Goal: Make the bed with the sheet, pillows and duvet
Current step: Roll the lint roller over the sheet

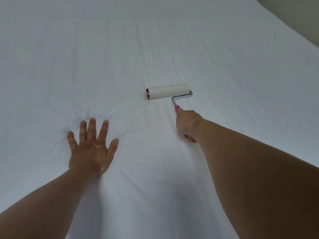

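Note:
A white sheet [120,49] covers the whole bed and fills almost the entire view, with faint creases running across it. My left hand [92,147] presses flat on the sheet with fingers spread, and small wrinkles fan out around the fingertips. My right hand [188,125] is closed around the pink handle of a lint roller [168,91]. The roller's white drum lies on the sheet just beyond that hand, joined to the handle by a bent metal wire. No pillows or duvet are in view.
The bed's far right edge [293,33] runs diagonally at the top right corner, with a beige wall or floor strip [307,12] beyond it.

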Demonstrator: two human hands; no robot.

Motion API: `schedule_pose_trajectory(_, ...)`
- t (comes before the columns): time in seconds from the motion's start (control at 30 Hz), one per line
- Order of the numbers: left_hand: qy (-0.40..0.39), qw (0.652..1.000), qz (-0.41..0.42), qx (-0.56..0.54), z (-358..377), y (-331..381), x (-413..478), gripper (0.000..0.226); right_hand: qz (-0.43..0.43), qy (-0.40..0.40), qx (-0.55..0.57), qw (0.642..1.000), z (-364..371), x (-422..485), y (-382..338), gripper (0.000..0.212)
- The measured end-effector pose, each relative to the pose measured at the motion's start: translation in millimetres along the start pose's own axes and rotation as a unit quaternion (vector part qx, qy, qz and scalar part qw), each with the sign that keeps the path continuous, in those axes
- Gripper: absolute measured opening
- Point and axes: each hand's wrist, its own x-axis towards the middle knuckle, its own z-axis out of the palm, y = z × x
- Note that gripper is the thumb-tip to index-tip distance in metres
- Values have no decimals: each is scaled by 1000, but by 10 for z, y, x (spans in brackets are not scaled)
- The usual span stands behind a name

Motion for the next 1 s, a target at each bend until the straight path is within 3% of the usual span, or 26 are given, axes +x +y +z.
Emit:
schedule_pose_trajectory(0.43, -12, 1000, -1, -8, -136, 114, -431, 79, -33, -12, -90, 995, 788, -1283, 1303, 72)
schedule_pose_trajectory(1.0, -64, 997, 31, 10, -118, 383, -1708, 77, -28, -21, -125, 992, 1434, -2839, 2417, 71)
